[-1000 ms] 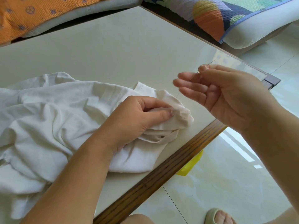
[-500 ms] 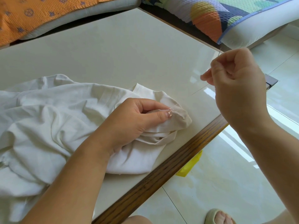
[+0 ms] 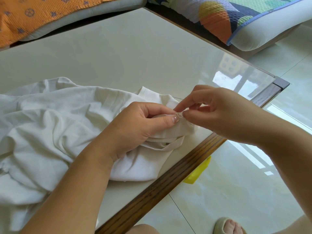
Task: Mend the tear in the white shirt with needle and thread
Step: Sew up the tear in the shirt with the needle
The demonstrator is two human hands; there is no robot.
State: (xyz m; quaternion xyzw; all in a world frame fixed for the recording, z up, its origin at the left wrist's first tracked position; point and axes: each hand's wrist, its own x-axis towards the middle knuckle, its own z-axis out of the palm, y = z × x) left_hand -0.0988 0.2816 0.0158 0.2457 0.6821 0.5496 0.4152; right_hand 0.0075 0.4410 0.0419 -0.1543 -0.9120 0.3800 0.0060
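Pinching white shirt [image 3: 50,125] between left fingers [image 3: 168,121]

Glossy table [image 3: 118,56], orange quilted cushion [image 3: 33,14], multicoloured cushion [image 3: 228,12], yellow object [image 3: 198,171], tiled floor [image 3: 236,191], sandal [image 3: 219,225]

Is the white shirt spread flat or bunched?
Bunched up: the white shirt lies in rumpled folds on the table, the left hand gripping a gathered part.

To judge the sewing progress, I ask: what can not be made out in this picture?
Head view only.
Thin sewing needle and thread: too small, lost at the pinching fingertips of the right hand.
Tear in the crumpled white shirt: covered by the thumb of the left hand.
Yellow object on the floor: partly hidden by the wooden table edge.
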